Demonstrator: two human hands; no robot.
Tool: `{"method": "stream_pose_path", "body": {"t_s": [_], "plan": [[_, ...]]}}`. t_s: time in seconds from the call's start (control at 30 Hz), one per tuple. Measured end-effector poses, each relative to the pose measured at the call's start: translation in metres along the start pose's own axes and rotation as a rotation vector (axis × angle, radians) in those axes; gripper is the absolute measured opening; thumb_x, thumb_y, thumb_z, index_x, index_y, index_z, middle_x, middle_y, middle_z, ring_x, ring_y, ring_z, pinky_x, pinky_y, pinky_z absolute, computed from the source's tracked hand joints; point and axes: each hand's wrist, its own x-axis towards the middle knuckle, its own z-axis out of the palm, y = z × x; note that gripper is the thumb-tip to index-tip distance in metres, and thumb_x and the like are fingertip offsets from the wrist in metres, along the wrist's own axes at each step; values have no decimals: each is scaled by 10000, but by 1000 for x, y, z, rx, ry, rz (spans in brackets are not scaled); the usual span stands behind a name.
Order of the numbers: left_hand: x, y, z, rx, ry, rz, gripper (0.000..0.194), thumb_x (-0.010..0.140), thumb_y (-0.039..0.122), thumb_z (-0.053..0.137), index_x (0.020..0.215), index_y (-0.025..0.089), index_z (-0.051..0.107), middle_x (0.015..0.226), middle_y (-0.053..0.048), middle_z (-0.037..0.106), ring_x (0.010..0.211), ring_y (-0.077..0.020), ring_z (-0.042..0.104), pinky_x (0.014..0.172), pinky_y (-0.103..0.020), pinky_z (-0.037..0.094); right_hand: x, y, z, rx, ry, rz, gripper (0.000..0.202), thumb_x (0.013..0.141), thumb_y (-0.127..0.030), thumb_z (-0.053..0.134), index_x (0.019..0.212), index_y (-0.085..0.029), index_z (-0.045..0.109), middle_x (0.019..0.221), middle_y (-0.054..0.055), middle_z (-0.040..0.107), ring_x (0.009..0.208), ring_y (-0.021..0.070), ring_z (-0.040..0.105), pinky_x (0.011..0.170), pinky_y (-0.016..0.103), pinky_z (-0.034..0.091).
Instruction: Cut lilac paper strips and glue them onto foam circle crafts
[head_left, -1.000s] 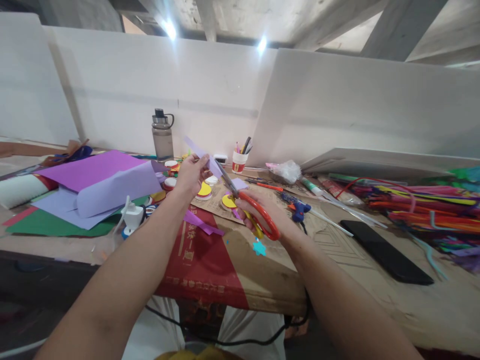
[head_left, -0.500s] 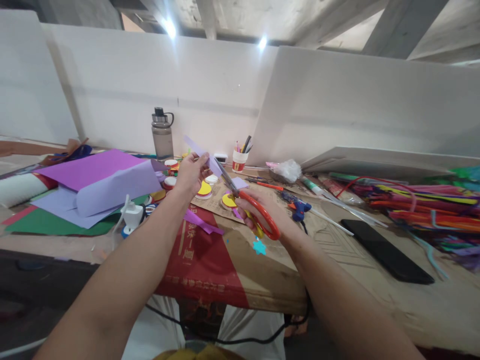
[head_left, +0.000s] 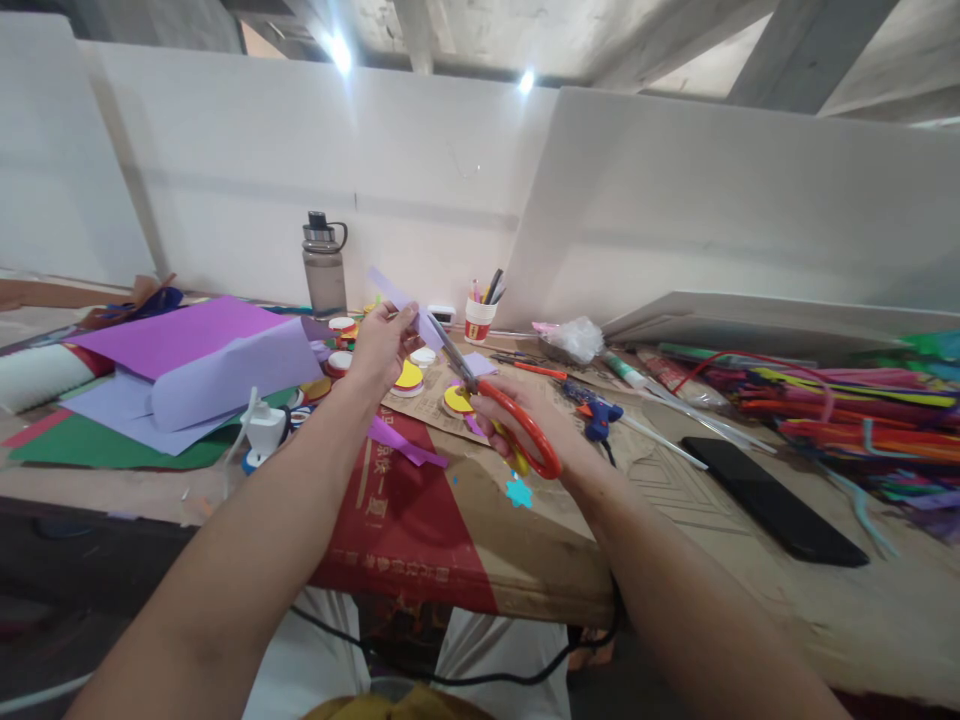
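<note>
Change against one second ago: slight. Bottle (head_left: 325,275) and wall (head_left: 442,150) sit a touch higher in view; hands, strip and scissors keep nearly the same place.

Left hand (head_left: 379,345): thumb and fingers pinched together on a pale purple strip (head_left: 429,332), which is raised above the table's middle and slants down toward the right.

Right hand (head_left: 538,398): fingers curled round the handles of red-and-yellow scissors (head_left: 534,430), blades at the strip's lower end. Whether the blades are parted: cannot tell.

Below and beside the hands: two yellow discs (head_left: 409,376), one magenta strip (head_left: 405,443), one blue star (head_left: 518,491), all on cardboard (head_left: 547,555).

Left side: purple sheet (head_left: 187,335), lilac sheet (head_left: 236,385), green sheet (head_left: 112,445), white plug (head_left: 266,428) near the left forearm.

Back: pen cup (head_left: 478,322), plastic bag (head_left: 581,340).

Right side: glue gun (head_left: 600,418) just beside the right wrist; phone (head_left: 772,500); heap of coloured stems (head_left: 847,400).

Obstruction: left hand and forearm hide part of the clutter behind.
</note>
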Motion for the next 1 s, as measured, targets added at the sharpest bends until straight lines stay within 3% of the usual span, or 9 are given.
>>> {"method": "stream_pose_path", "body": {"t_s": [0.43,1.0], "plan": [[0,-1,-1,-16,-7,6,175,742,188,703,745,165,530,622,32,594,501,-74,569,492,-184,478,1,3,2,-7,34,-9,306,792,-480,599,786,-195,487,583,-59,496,378,52,454,340,161,333],[6,2,-6,-67,-3,-10,215,736,254,719,733,169,522,603,36,590,493,-74,568,493,-177,474,0,2,3,-34,28,-6,254,814,-448,578,856,-203,522,563,-67,481,356,57,437,316,166,333]]}}
